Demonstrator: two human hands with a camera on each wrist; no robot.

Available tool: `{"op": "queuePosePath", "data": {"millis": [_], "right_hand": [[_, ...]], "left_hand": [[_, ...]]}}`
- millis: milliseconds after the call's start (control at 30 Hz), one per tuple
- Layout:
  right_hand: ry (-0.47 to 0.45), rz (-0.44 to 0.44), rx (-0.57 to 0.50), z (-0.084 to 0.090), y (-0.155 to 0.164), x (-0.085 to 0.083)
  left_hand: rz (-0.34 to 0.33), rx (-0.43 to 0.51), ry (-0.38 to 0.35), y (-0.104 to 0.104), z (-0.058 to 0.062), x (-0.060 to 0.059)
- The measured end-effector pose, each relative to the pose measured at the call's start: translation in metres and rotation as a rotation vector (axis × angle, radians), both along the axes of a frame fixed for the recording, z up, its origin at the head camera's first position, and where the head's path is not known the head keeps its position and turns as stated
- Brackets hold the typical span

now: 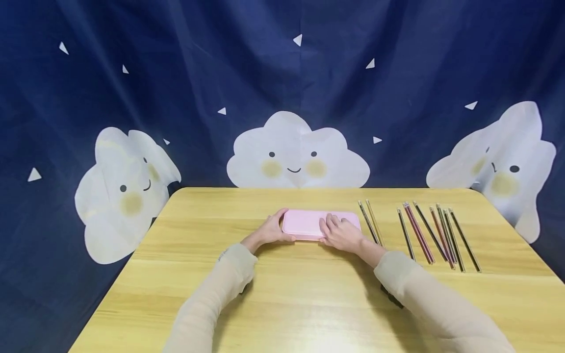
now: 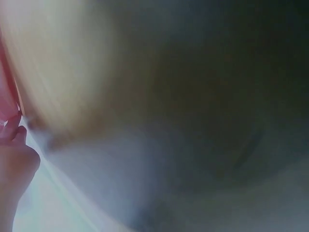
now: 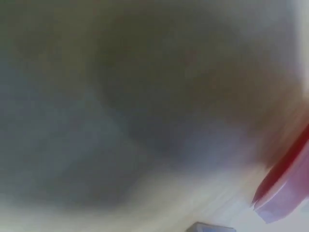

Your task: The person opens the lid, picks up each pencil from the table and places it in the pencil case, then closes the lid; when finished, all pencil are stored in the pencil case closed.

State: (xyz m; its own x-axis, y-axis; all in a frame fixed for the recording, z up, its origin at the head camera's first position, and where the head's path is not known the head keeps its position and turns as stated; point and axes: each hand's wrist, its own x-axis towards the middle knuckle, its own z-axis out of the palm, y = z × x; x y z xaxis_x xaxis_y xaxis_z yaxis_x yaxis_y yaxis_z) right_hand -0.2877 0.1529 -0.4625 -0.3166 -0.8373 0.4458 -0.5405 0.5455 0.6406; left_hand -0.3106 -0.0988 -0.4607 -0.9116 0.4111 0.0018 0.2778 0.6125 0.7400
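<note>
A closed pink pencil case [image 1: 304, 223] with rounded corners lies lengthwise on the wooden table. My left hand [image 1: 271, 229] grips its left end, thumb at the front edge and fingers reaching round the back corner. Over the right half, my right hand [image 1: 342, 233] holds the case with bent fingers on the lid and the thumb at the front edge. At the left border of the left wrist view, a hand [image 2: 17, 164] touches the pink case [image 2: 6, 96]. The right wrist view is mostly blurred, with one end of the case [image 3: 285, 193] in its lower right.
Two pencils [image 1: 375, 223] lie just right of the case. Farther right, several dark and red pencils [image 1: 419, 233] are spread roughly side by side. The wooden table [image 1: 198, 294] ends at a dark blue curtain [image 1: 265, 63] with white clouds.
</note>
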Motion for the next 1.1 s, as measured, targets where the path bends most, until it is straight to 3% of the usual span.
{"op": "queuePosePath", "data": {"millis": [133, 233, 433, 533, 733, 800, 867, 1000, 1100], "right_hand": [[0.038, 0.087, 0.016, 0.006, 0.002, -0.006], [0.065, 0.127, 0.022, 0.009, 0.004, -0.009], [0.053, 0.155, -0.048, 0.012, 0.005, -0.009], [-0.022, 0.102, -0.053, 0.013, 0.005, -0.004], [-0.305, -0.045, -0.053, 0.02, 0.018, 0.01], [-0.394, -0.082, -0.115, 0.024, 0.028, 0.012], [-0.475, -0.126, -0.242, 0.029, 0.039, 0.012], [-0.536, -0.244, -0.637, 0.035, 0.054, 0.004], [-0.524, -0.255, -0.903, 0.034, 0.056, -0.004]], "left_hand": [[0.03, 0.032, -0.043, 0.002, 0.004, 0.0], [0.015, 0.064, -0.059, 0.005, 0.006, 0.0], [-0.019, 0.076, -0.021, 0.005, 0.007, -0.001], [-0.029, 0.022, -0.002, 0.003, 0.005, -0.001], [-0.042, -0.007, 0.0, 0.002, 0.004, 0.002], [-0.042, -0.007, -0.008, 0.002, 0.004, 0.003], [-0.041, -0.016, -0.015, 0.002, 0.005, 0.005], [-0.033, -0.081, 0.025, 0.0, 0.004, 0.008], [-0.026, -0.126, 0.049, -0.002, 0.003, 0.009]]}}
